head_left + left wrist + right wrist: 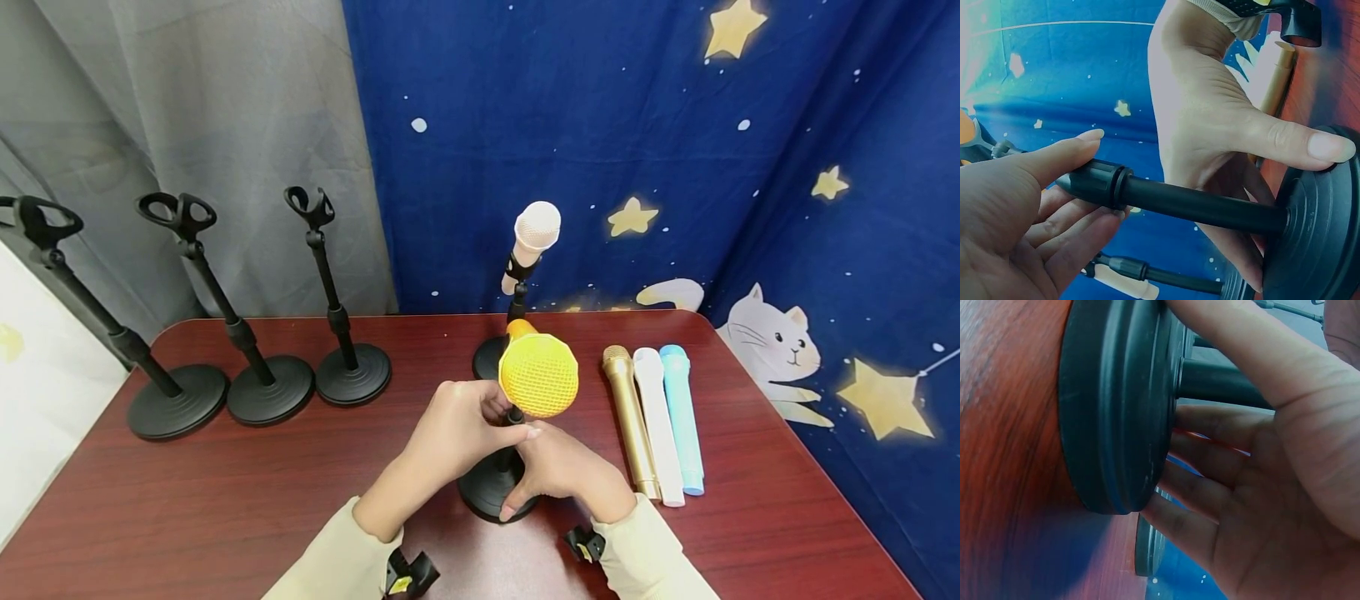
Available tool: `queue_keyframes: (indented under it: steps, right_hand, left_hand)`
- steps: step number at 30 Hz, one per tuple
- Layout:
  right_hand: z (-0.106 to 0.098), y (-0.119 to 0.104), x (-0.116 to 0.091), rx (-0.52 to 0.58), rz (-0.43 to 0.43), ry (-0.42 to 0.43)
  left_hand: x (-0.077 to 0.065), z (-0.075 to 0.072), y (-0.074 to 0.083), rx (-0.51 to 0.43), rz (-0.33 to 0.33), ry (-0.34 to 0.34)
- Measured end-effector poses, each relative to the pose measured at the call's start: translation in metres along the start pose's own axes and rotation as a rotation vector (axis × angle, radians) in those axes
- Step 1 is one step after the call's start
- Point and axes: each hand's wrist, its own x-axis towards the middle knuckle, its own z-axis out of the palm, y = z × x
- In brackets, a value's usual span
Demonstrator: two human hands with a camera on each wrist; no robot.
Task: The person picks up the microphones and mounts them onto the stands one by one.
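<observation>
A black microphone stand [483, 492] stands on the table in front of me, with a yellow microphone [538, 375] at its top, head toward me. My left hand [457, 425] holds the pole's ribbed collar [1094, 183] between thumb and fingers, as the left wrist view shows. Lower down, my right hand [562, 468] grips the round base [1116, 412], thumb over its near edge and fingers round the far side. The yellow microphone's clip is hidden in the head view. Behind it, a second stand [487, 358] carries a white microphone [537, 227].
On the left are three black stands with bare clips: one at the outer left [177, 400], a middle stand [270, 389] and a right stand [352, 373]. A gold microphone [632, 421], a white microphone [660, 429] and a blue microphone [682, 421] lie at right.
</observation>
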Motion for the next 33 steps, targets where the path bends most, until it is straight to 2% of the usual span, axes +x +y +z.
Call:
queue_keyframes:
  steps: [3, 5, 11, 13, 15, 18, 22, 28, 33]
  right_hand:
    - [0.0, -0.001, 0.0, -0.003, 0.001, 0.003]
    - [0.0, -0.001, 0.0, -0.003, 0.006, 0.002]
    - [0.0, 0.0, 0.002, -0.012, 0.026, -0.011]
    - [0.0, 0.0, 0.002, -0.022, 0.026, -0.009]
    - [0.001, -0.001, 0.002, -0.033, 0.029, -0.006]
    - [0.001, -0.001, 0.001, -0.053, 0.028, -0.002]
    - [0.001, -0.002, 0.001, -0.063, 0.032, -0.006]
    - [0.002, -0.002, 0.002, -0.032, 0.04, -0.002]
    - [0.002, -0.001, 0.001, 0.019, 0.036, 0.011]
  left_hand:
    - [0.0, -0.001, -0.001, -0.019, 0.019, -0.041]
    - [0.002, -0.003, -0.004, -0.075, 0.039, -0.09]
    - [0.011, -0.013, -0.024, -0.452, 0.057, -0.372]
    - [0.013, -0.015, -0.03, -0.508, 0.067, -0.451]
    - [0.015, -0.015, -0.034, -0.511, 0.094, -0.489]
    - [0.016, -0.013, -0.036, -0.513, 0.112, -0.501]
    - [0.016, -0.012, -0.037, -0.508, 0.116, -0.478]
    - [0.016, -0.011, -0.035, -0.505, 0.06, -0.428]
    - [0.015, -0.007, -0.032, -0.499, 0.019, -0.353]
